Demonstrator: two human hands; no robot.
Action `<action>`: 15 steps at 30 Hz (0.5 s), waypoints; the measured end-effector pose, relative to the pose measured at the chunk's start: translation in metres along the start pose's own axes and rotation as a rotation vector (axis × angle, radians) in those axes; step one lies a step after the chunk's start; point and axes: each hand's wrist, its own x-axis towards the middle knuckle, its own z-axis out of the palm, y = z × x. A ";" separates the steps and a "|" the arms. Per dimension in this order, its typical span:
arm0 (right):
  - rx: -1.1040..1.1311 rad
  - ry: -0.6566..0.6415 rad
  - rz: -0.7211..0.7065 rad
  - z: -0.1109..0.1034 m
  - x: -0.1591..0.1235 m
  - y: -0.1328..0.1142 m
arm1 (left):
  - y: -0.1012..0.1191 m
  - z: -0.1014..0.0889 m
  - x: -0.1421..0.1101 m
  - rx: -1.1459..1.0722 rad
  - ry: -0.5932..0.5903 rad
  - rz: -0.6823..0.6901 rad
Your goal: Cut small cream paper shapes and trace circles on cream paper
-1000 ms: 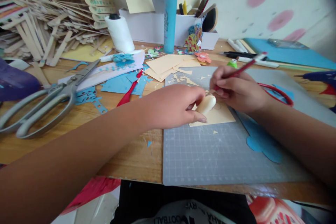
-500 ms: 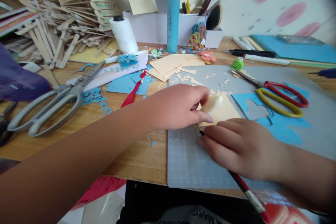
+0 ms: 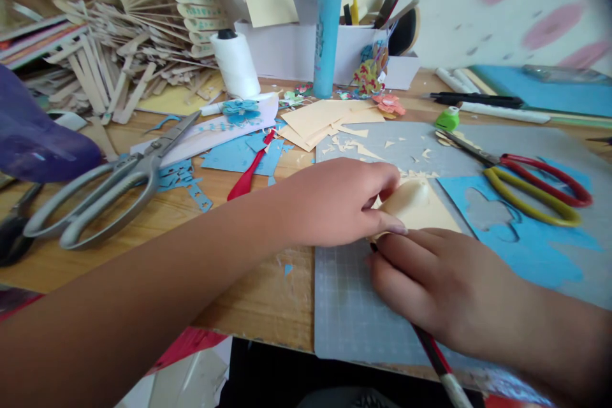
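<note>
My left hand (image 3: 354,201) is closed, thumb and fingers pinching the near left part of a cream paper piece (image 3: 437,210). A glossy, rounded cream bulge (image 3: 411,197) rises from that paper beside my fingertips; whether it is bent paper or a separate piece I cannot tell. My right hand (image 3: 440,277) grips a red-and-black pencil (image 3: 437,357) with a silver band, its back end slanting down toward me. The pencil's tip is mostly hidden by my fingers, close under my left thumb. Both hands are over a grey cutting mat (image 3: 344,306).
Red-and-yellow-handled scissors (image 3: 540,185) lie right on blue cut paper (image 3: 516,242). Large grey scissors (image 3: 115,185) and a red-handled tool (image 3: 248,175) lie left. Behind stand a blue bottle (image 3: 329,25), a thread spool (image 3: 235,64) and a white box (image 3: 287,54). Paper scraps (image 3: 358,146) litter the mat.
My view has shifted slightly left, so the scene sits further right. My right hand has moved closer to my left thumb, and the pencil's front part is now more hidden.
</note>
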 end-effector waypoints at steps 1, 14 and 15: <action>0.013 0.005 0.003 -0.001 0.000 0.000 | 0.000 0.000 0.000 -0.001 -0.007 -0.005; 0.029 -0.006 0.011 -0.005 -0.015 0.012 | -0.004 0.000 0.003 -0.054 -0.060 -0.002; 0.089 0.004 0.040 -0.006 -0.017 0.015 | -0.004 0.000 0.003 -0.051 -0.055 -0.005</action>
